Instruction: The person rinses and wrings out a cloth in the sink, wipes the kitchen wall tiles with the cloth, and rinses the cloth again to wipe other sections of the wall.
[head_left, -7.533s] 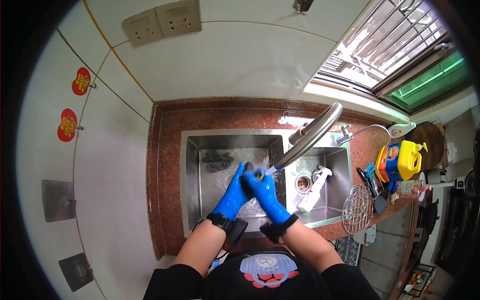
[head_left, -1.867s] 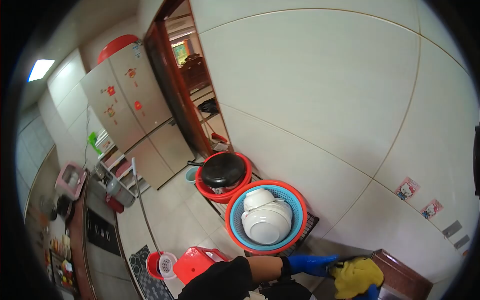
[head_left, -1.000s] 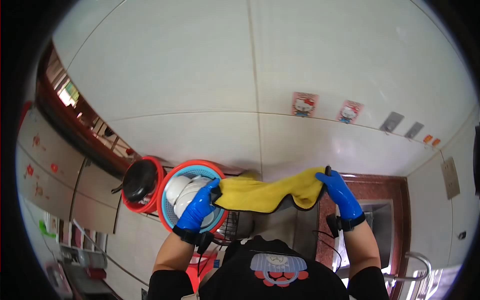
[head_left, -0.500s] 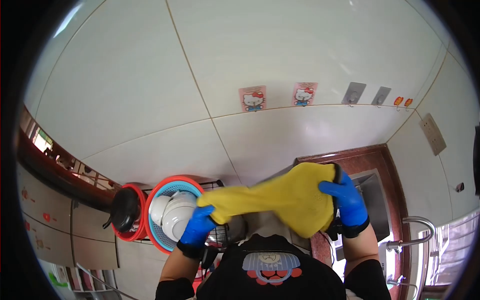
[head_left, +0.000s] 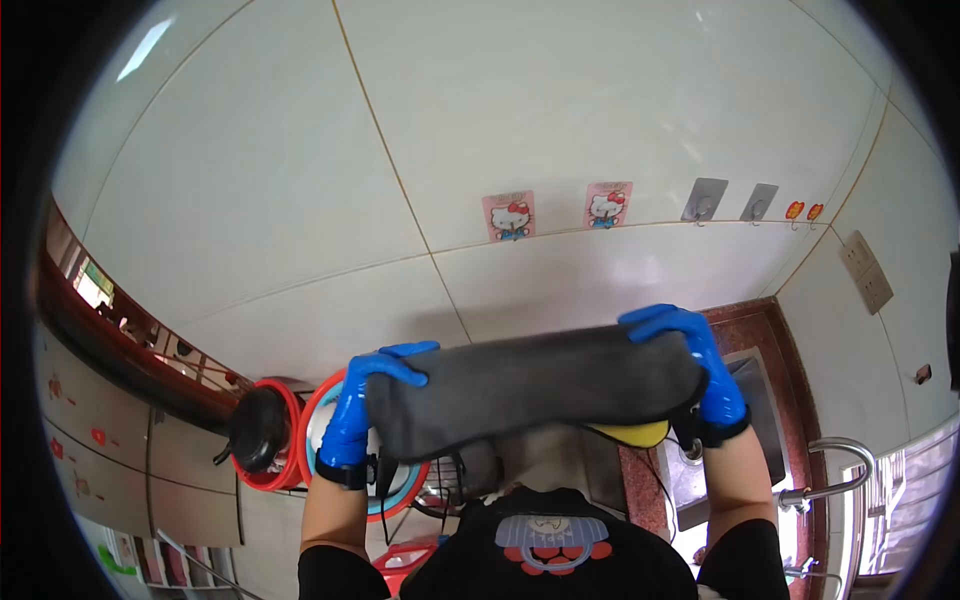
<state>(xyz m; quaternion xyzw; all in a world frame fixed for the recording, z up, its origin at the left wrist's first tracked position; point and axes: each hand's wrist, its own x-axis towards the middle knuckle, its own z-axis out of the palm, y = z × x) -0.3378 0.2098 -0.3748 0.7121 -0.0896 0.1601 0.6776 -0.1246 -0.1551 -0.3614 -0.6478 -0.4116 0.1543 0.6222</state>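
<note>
A long dark grey cloth or mat (head_left: 530, 385) is stretched out in front of the body, a strip of its yellow side (head_left: 635, 433) showing at the lower right. My left hand (head_left: 365, 400), in a blue glove, grips its left end, with fingers over the top edge. At the right end, my right hand (head_left: 695, 360), also blue-gloved, holds the upper corner. Both thumbs are hard to make out behind the material.
Bowls stand in a blue and red basket (head_left: 318, 400) at the left, partly covered by my left arm. Beside it a black pan (head_left: 258, 430) lies in a red basket (head_left: 290, 400). At the right are a sink (head_left: 750, 390) and a curved faucet (head_left: 850, 445). Hooks line the wall.
The item has turned from its yellow side to its dark grey side and is spread wider. My left hand has moved up and left; my right hand has risen slightly.
</note>
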